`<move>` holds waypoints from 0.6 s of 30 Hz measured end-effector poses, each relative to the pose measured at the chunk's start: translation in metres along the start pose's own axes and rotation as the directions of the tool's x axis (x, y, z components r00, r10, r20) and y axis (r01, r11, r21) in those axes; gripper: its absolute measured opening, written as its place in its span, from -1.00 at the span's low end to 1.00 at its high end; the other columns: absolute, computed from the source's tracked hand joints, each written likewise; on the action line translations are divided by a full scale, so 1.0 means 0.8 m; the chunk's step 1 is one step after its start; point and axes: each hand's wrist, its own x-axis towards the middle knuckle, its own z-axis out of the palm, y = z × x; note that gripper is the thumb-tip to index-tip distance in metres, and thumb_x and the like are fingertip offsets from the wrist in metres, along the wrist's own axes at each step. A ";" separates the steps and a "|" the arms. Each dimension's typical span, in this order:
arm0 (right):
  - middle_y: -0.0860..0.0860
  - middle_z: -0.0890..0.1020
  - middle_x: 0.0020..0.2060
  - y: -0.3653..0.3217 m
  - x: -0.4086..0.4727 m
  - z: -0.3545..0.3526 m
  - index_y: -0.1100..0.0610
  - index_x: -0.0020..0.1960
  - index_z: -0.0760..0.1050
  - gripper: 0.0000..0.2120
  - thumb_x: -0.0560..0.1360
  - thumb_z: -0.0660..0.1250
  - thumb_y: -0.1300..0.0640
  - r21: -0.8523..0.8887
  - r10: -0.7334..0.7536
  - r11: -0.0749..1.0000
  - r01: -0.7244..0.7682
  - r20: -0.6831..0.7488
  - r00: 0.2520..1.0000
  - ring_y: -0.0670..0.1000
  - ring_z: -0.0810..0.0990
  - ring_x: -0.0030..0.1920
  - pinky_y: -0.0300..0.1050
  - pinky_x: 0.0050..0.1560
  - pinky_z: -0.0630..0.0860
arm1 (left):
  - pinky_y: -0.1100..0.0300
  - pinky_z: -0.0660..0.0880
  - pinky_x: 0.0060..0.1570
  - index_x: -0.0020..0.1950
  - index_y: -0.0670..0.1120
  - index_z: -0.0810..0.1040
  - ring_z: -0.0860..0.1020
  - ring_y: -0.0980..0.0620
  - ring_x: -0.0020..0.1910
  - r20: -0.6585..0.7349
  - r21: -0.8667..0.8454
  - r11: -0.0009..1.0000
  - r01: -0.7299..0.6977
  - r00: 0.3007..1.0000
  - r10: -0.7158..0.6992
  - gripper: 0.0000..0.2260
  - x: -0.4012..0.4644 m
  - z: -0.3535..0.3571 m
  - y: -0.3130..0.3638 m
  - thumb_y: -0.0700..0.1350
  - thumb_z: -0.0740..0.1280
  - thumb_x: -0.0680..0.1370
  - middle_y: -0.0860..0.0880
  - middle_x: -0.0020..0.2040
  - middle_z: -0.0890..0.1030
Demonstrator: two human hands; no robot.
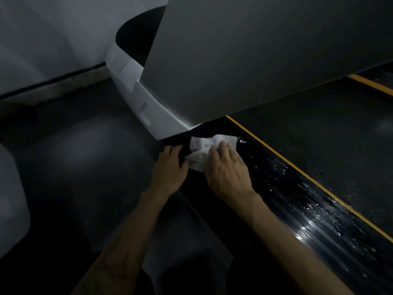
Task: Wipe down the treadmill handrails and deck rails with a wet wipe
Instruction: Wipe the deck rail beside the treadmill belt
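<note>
A crumpled white wet wipe (202, 145) lies on the black ribbed deck rail (297, 201) of the treadmill, near its front end. My right hand (227, 167) presses flat on the wipe with straight fingers. My left hand (170, 167) rests on the outer edge of the same rail, just left of the wipe, thumb near the wipe's corner. Behind my right hand the rail shines with wet streaks and droplets. A yellow stripe (308, 177) separates the rail from the dark running belt (319, 128).
A large grey upright panel (255, 56) of the treadmill overhangs the rail just above my hands. A white motor cover (136, 96) curves away at the front. Dark floor (74, 145) lies left, with a wall and skirting behind. A pale rounded object (10, 199) sits at the left edge.
</note>
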 end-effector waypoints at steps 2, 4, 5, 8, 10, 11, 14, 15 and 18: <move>0.26 0.35 0.38 -0.009 0.000 -0.003 0.31 0.47 0.28 -0.39 0.63 -0.10 -0.10 -0.041 0.040 0.998 -0.039 0.003 0.999 0.22 0.36 0.40 0.07 0.46 0.31 | -0.04 0.36 0.41 0.57 -0.06 0.32 0.34 -0.11 0.47 0.028 -0.021 1.000 -0.014 1.000 0.014 -0.53 0.002 0.002 0.001 -0.04 0.29 0.67 -0.08 0.51 0.33; 0.22 0.43 0.25 -0.019 0.013 -0.007 0.26 0.33 0.42 -0.48 0.64 -0.04 -0.09 -0.010 0.007 1.000 -0.007 -0.014 1.000 0.16 0.40 0.28 0.04 0.33 0.38 | 0.01 0.36 0.35 0.56 -0.04 0.33 0.36 -0.11 0.45 0.053 -0.012 0.999 -0.036 0.998 0.037 -0.55 0.005 0.005 0.000 -0.03 0.28 0.67 -0.07 0.50 0.34; 0.19 0.45 0.19 -0.023 0.021 -0.008 0.24 0.28 0.47 -0.54 0.64 -0.01 -0.04 0.032 -0.019 0.999 0.020 -0.026 0.999 0.14 0.40 0.23 0.03 0.30 0.39 | 0.01 0.36 0.33 0.56 -0.03 0.34 0.37 -0.12 0.44 0.060 -0.007 0.999 -0.052 0.997 0.053 -0.55 0.007 0.006 -0.001 -0.04 0.28 0.67 -0.07 0.50 0.34; 0.28 0.40 0.36 -0.025 0.039 -0.003 0.33 0.42 0.36 -0.48 0.64 0.01 -0.01 0.137 -0.083 0.987 0.086 -0.027 0.996 0.21 0.34 0.43 0.07 0.49 0.27 | -0.03 0.39 0.33 0.57 0.02 0.31 0.39 -0.11 0.43 0.045 -0.033 0.997 -0.067 0.997 0.068 -0.54 0.010 0.007 -0.003 -0.07 0.26 0.66 -0.05 0.50 0.33; 0.26 0.14 0.60 -0.012 0.041 -0.002 0.30 0.61 0.08 -0.38 0.69 0.00 -0.06 0.077 -0.121 0.990 0.119 0.013 0.993 0.18 0.08 0.63 0.05 0.62 0.01 | -0.08 0.40 0.38 0.59 0.02 0.28 0.36 -0.11 0.47 0.042 -0.031 0.996 -0.084 0.996 0.085 -0.52 0.009 0.008 -0.005 -0.08 0.25 0.67 -0.04 0.54 0.30; 0.24 0.05 0.64 -0.004 0.039 0.000 0.27 0.64 0.01 -0.36 0.70 -0.02 -0.08 0.060 -0.137 0.989 0.135 0.028 0.990 0.16 -0.01 0.65 0.03 0.64 -0.07 | -0.11 0.37 0.42 0.61 0.02 0.25 0.33 -0.12 0.51 0.045 -0.012 0.995 -0.094 0.994 0.095 -0.49 0.008 0.009 -0.006 -0.08 0.25 0.67 -0.04 0.59 0.25; 0.26 0.07 0.63 0.010 0.020 0.007 0.28 0.64 0.06 -0.31 0.65 -0.09 -0.12 0.056 -0.122 0.991 0.120 0.045 0.991 0.17 -0.01 0.65 0.04 0.65 -0.10 | -0.13 0.27 0.51 0.67 0.02 0.11 0.20 -0.12 0.60 0.078 0.029 0.994 -0.105 0.992 0.102 -0.41 0.010 0.011 -0.007 -0.05 0.25 0.67 -0.02 0.68 0.07; 0.29 0.12 0.62 0.011 0.015 0.011 0.31 0.62 0.12 -0.32 0.64 -0.05 -0.11 0.046 -0.129 0.991 0.129 0.007 0.992 0.20 0.04 0.65 0.07 0.65 -0.06 | -0.14 0.27 0.52 0.68 0.02 0.06 0.18 -0.13 0.61 0.087 0.036 0.992 -0.117 0.990 0.114 -0.38 0.010 0.012 -0.007 -0.05 0.26 0.67 -0.01 0.69 0.03; 0.30 0.20 0.59 0.007 0.028 0.018 0.32 0.59 0.21 -0.32 0.62 0.21 -0.07 0.107 -0.184 0.976 0.191 -0.070 0.980 0.24 0.12 0.62 0.07 0.64 0.02 | -0.14 0.29 0.50 0.69 -0.01 -0.01 0.17 -0.14 0.62 0.100 0.066 0.985 -0.159 0.983 0.152 -0.31 0.007 0.012 -0.007 -0.09 0.29 0.65 -0.03 0.70 -0.04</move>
